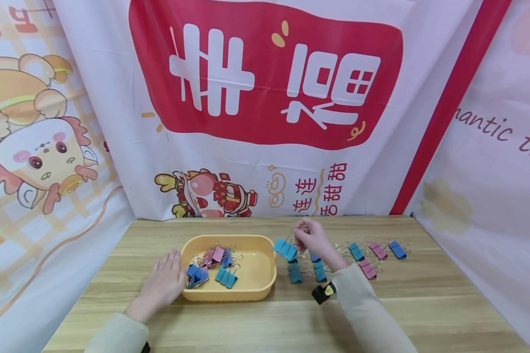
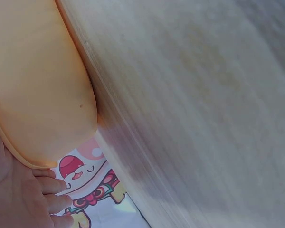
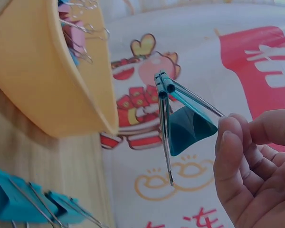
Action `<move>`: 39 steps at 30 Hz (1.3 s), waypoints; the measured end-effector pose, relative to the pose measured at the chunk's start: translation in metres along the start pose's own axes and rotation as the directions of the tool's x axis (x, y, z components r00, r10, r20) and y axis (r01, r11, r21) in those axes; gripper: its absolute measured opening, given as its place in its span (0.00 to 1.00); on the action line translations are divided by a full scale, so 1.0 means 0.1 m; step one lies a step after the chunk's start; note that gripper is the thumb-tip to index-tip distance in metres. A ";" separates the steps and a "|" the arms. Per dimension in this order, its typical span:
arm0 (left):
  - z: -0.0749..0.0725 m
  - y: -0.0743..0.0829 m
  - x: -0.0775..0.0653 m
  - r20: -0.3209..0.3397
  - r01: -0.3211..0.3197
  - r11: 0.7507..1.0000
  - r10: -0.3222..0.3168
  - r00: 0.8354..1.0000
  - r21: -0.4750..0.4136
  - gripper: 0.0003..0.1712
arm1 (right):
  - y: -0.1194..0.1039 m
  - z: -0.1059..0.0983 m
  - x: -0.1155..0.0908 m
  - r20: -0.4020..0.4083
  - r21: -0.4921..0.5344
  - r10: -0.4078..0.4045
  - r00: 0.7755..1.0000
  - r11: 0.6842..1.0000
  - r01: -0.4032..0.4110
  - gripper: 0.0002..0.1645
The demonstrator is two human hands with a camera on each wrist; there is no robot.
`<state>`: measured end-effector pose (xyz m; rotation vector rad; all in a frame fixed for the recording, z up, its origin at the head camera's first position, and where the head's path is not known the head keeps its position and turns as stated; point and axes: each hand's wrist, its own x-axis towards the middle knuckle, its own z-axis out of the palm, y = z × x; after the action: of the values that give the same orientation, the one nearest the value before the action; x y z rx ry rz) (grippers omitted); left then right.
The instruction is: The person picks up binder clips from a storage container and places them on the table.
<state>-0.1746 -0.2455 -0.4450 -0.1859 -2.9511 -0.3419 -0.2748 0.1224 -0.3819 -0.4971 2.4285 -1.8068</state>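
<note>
Teal clip (image 1: 285, 249), one handle pinched in the fingers of our right hand (image 1: 311, 238), our left hand (image 1: 165, 278) touching the tray (image 1: 229, 295), fingers straight, more clips (image 1: 295, 273) on our bench (image 1: 247, 326).

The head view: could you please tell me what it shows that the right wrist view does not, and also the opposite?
Only the head view shows the pink clips and the blue clip at the far right of the table, and the bare floor of the yellow tray.

Only the right wrist view shows the hollow end of the held teal clip.

Both show the right hand pinching that clip by a wire handle, clips inside the tray, teal clips on the table and the printed cloth.
</note>
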 end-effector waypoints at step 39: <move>0.00 0.00 0.01 -0.001 0.001 1.000 -0.001 1.000 0.002 0.33 | 0.31 -1.39 -0.45 -0.342 -0.003 0.029 0.939 0.999 -0.032 0.15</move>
<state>-0.1758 -0.2457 -0.4448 -0.1847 -2.9508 -0.3388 -0.2736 0.2719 -0.3746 -0.1513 2.6407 -2.0180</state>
